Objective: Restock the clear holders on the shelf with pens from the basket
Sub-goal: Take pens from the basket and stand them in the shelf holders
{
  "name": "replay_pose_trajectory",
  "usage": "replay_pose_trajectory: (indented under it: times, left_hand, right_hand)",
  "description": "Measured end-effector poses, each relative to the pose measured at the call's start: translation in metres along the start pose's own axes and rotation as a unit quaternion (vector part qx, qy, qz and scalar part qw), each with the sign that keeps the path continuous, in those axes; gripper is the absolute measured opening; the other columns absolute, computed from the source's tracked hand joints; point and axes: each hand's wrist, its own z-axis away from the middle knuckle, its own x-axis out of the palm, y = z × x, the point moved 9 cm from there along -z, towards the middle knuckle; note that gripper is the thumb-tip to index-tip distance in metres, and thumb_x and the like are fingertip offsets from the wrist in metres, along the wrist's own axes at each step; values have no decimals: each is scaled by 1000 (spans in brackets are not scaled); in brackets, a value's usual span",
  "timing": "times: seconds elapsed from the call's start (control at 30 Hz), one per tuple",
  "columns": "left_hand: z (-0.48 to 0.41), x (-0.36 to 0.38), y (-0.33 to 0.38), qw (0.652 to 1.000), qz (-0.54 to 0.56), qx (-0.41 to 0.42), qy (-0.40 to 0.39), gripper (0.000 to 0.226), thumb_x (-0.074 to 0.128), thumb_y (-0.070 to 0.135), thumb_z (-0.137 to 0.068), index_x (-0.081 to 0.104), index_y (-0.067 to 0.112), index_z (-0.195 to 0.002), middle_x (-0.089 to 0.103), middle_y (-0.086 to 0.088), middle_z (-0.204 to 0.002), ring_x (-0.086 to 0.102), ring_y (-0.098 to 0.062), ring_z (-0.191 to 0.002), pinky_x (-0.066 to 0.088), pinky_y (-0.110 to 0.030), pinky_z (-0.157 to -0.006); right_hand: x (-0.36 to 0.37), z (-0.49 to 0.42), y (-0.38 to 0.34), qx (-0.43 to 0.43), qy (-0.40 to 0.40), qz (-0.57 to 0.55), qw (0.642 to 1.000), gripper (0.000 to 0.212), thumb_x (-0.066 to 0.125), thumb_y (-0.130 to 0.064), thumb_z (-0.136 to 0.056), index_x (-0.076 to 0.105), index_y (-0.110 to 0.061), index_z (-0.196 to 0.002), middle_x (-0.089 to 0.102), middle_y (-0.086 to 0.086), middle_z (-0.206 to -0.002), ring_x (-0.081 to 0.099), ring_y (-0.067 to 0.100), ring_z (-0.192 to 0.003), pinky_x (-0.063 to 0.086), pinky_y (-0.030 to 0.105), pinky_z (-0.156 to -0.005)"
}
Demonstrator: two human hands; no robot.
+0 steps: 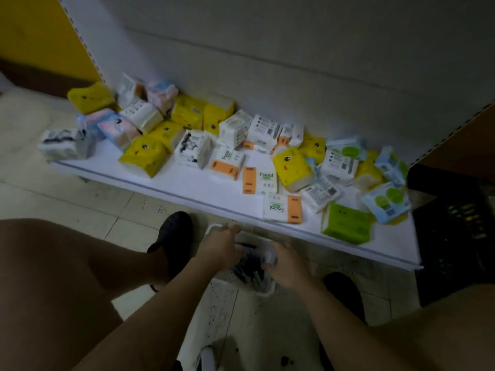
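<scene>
Left hand and right hand down in the white basket, over dark pens (grips blurred, cannot tell), tissue packs littering the shelf

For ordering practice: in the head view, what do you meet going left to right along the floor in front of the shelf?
From the left: left shoe, left hand, pens, right hand, right shoe, black crate.

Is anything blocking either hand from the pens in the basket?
Nothing visible does. The left hand and the right hand are both inside the white basket, right at the dark pens. No clear holders show in this view.
</scene>
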Motion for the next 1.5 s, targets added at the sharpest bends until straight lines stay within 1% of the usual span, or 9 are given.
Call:
replay_pose_trajectory:
  times: [0.23, 0.33, 0.5, 0.77, 0.9, 1.1, 1.23, 1.4, 1.5]
  left_hand:
    - [-24, 70, -44, 987, 93, -83, -96, 45, 50, 37, -96, 47, 15, -136, 53, -11, -134, 50, -29, -121, 38, -45, -105]
    - [-29, 105, -50, 979, 147, -82, -112, 33, 51, 25, -97, 53, 12, -127, 56, -9, -127, 52, -22, -107, 42, -29, -90]
    - [-53, 137, -69, 964, 189, -118, -148, 35, 55, 24, -95, 52, 11, -128, 52, -1, -123, 47, -18, -109, 41, -30, -92]
    - [-93, 176, -56, 954, 213, -110, -178, 31, 52, 15, -96, 56, 5, -125, 58, -18, -125, 55, -30, -113, 47, -39, -98]
    - [-95, 187, -56, 929, 276, -123, -216, 38, 52, 15, -98, 49, 3, -134, 53, -19, -133, 53, -27, -116, 46, -31, -95]
    - [-88, 190, -70, 852, 431, -213, -208, 34, 53, 17, -98, 52, 2, -128, 61, -14, -107, 56, -14, -75, 49, -15, -47]
    - [-88, 196, -78, 807, 492, -251, -207, 30, 56, 20, -96, 54, 7, -123, 63, -11, -113, 59, -22, -93, 49, -26, -75]
    - [-90, 194, -84, 771, 550, -272, -170, 22, 51, 8, -96, 58, 0, -115, 66, -12, -97, 63, -18, -77, 53, -19, -49]
    - [-87, 189, -93, 816, 500, -271, -106, 22, 61, 13, -91, 64, 1, -109, 67, -8, -93, 62, -12, -73, 48, -17, -53]
  right_hand:
    - [55, -34, 27, 44, -99, 37, 993, 48, 61, -26, -92, 48, -13, -136, 55, 12, -129, 55, 30, -116, 48, 38, -95]
    - [75, -46, 30, 31, -126, 33, 991, 32, 58, -24, -93, 59, -10, -122, 62, 10, -114, 60, 29, -104, 52, 40, -88]
    - [90, -52, 43, 42, -127, 3, 991, 30, 49, -18, -97, 56, -8, -124, 62, 13, -116, 58, 23, -95, 50, 36, -82]
    - [86, -52, 50, 67, -135, -8, 988, 19, 42, -21, -100, 58, -14, -107, 59, 13, -107, 60, 27, -89, 53, 40, -77]
    - [89, -59, 48, 74, -151, -3, 986, 26, 43, -17, -99, 57, -14, -121, 56, 15, -112, 58, 30, -93, 49, 35, -76]
    - [98, -67, 46, 87, -163, 9, 983, 36, 45, -11, -98, 52, -11, -133, 53, 16, -124, 57, 30, -99, 43, 29, -76]
    - [107, -69, 47, 85, -183, -7, 979, 38, 43, -4, -96, 52, -8, -133, 55, 19, -123, 54, 29, -97, 43, 26, -70]
    - [115, -72, 50, 103, -194, -18, 975, 36, 47, -8, -96, 54, -8, -131, 58, 17, -125, 52, 31, -116, 36, 49, -107]
    - [123, -78, 53, 114, -201, 1, 973, 37, 46, -11, -98, 51, -7, -134, 56, 16, -130, 51, 31, -121, 31, 50, -112]
